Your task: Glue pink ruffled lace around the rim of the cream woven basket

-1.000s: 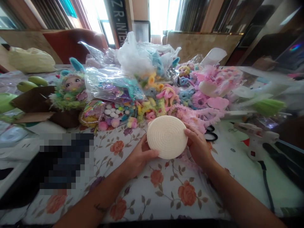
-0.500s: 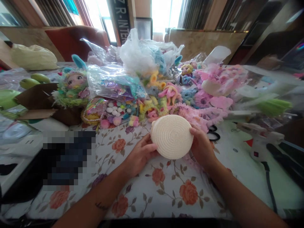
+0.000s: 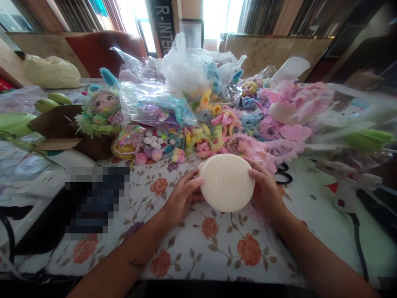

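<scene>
A round cream woven straw piece (image 3: 228, 183), coiled in a spiral, is held up over the flowered tablecloth, its flat face toward me. My left hand (image 3: 186, 192) grips its left edge, thumb on the near side and fingers partly behind. On the opposite edge, my right hand (image 3: 266, 188) is closed round the rim with its thumb in front. What lies behind the disc is hidden. Pink ruffled lace (image 3: 273, 151) spreads just beyond it, and black scissor handles (image 3: 283, 177) show beside my right hand.
Plush toys, beads (image 3: 159, 138) and clear plastic bags (image 3: 155, 105) heap across the back. A white glue gun (image 3: 350, 182) with its cord stands at right. A cardboard box (image 3: 58, 124) and a doll in green fluff (image 3: 104, 107) sit at left.
The view has shifted slightly, so everything sits a little further right. The woven piece stays in both hands, and the left fingers have shifted a little along its edge.
</scene>
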The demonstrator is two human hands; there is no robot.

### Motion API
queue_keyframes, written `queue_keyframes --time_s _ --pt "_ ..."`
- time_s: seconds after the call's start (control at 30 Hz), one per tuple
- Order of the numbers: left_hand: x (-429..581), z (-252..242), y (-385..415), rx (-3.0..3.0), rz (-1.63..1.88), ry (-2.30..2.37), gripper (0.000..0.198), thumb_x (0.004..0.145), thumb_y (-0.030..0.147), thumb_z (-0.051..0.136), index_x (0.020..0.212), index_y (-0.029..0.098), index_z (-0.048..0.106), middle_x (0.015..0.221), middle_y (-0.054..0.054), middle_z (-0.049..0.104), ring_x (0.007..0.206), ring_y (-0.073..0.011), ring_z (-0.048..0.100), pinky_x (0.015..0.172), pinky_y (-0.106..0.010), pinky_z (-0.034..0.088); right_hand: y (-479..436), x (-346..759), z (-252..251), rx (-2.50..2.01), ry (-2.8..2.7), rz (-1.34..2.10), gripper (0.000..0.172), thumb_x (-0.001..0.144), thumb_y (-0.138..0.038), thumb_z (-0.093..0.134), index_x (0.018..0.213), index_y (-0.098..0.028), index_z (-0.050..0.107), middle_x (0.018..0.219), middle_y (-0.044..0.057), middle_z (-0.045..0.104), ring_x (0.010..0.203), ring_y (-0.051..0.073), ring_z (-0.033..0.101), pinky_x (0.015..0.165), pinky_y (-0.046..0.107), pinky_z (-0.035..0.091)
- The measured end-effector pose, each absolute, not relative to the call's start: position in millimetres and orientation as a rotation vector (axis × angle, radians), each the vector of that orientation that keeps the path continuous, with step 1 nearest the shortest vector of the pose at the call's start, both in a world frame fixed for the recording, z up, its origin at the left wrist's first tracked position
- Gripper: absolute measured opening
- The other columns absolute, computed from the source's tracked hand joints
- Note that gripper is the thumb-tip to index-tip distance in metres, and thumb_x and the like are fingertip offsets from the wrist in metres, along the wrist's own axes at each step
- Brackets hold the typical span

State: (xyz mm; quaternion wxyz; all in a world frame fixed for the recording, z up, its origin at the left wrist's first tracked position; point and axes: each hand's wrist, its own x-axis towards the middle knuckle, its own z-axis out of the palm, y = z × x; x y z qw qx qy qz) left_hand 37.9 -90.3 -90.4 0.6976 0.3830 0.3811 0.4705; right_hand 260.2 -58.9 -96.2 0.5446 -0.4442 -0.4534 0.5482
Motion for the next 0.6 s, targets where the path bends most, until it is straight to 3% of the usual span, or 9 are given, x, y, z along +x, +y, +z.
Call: queue_keyframes --time_s 0.23,0.37,0.5,0.6 --pt "35.4 -95.0 -89.7 0.872 0.957 0.821 0.059 0.079 0.040 0.071 0.133 0.022 0.057 0.125 -0.014 0.068 0.106 -0.0369 0.067 0.075 -0.042 0.059 -58.4 262.3 -95.8 -1.113 -0.996 1.282 0.045 0.078 -0.049 0.072 0.116 -0.024 0.069 0.116 0.007 0.071 0.096 0.028 0.067 0.075 0.038 0.053" --pt "36.2 -102.2 -89.6 0.917 0.853 0.739 0.073 0.075 0.036 0.076 0.142 0.026 0.049 0.134 -0.015 0.063 0.111 -0.0405 0.065 0.073 -0.044 0.061 -58.0 263.1 -96.0 -1.153 -0.941 1.252 0.047 0.077 -0.053 0.076 0.115 -0.025 0.070 0.109 0.005 0.072 0.087 0.022 0.067 0.068 0.031 0.052" --pt "38.3 -108.3 -89.6 0.935 0.877 0.729 0.077 0.070 0.036 0.081 0.140 0.024 0.051 0.142 -0.016 0.056 0.123 -0.0440 0.057 0.082 -0.046 0.060 -58.6 262.5 -94.5 -1.174 -0.943 1.254 0.052 0.074 -0.056 0.078 0.115 -0.025 0.069 0.109 0.006 0.073 0.082 0.021 0.068 0.063 0.030 0.052" --pt "39.0 -109.5 -89.3 0.951 0.872 0.725 0.076 0.067 0.033 0.083 0.136 0.023 0.053 0.146 -0.016 0.052 0.131 -0.0444 0.049 0.091 -0.047 0.056 -58.7 263.3 -94.7 -1.174 -1.010 1.233 0.054 0.077 -0.056 0.076 0.120 -0.026 0.067 0.119 0.007 0.071 0.089 0.023 0.069 0.067 0.032 0.054"
